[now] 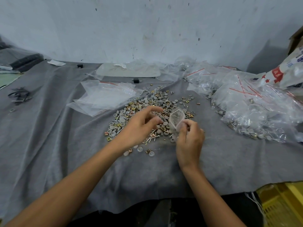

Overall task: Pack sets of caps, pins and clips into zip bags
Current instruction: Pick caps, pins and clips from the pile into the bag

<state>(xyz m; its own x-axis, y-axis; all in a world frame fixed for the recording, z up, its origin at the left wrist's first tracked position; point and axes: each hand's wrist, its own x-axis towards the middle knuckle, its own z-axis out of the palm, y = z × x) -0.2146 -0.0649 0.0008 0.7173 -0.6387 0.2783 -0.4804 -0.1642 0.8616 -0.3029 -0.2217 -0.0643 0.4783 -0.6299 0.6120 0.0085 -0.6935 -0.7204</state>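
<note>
A loose heap of grey round caps, metal pins and brass square clips [144,110] lies on the grey cloth [65,145] in the middle. My right hand [190,141] pinches a small clear zip bag [176,119], held upright with its mouth spread open above the heap. My left hand [141,125] hovers over the heap just left of the bag, fingers partly curled and blurred; whether it holds any parts cannot be made out.
A stack of empty zip bags [105,95] lies left of the heap. A big pile of filled zip bags [249,105] covers the right side. A yellow crate [282,205] stands at the lower right. Black ties [19,95] lie far left.
</note>
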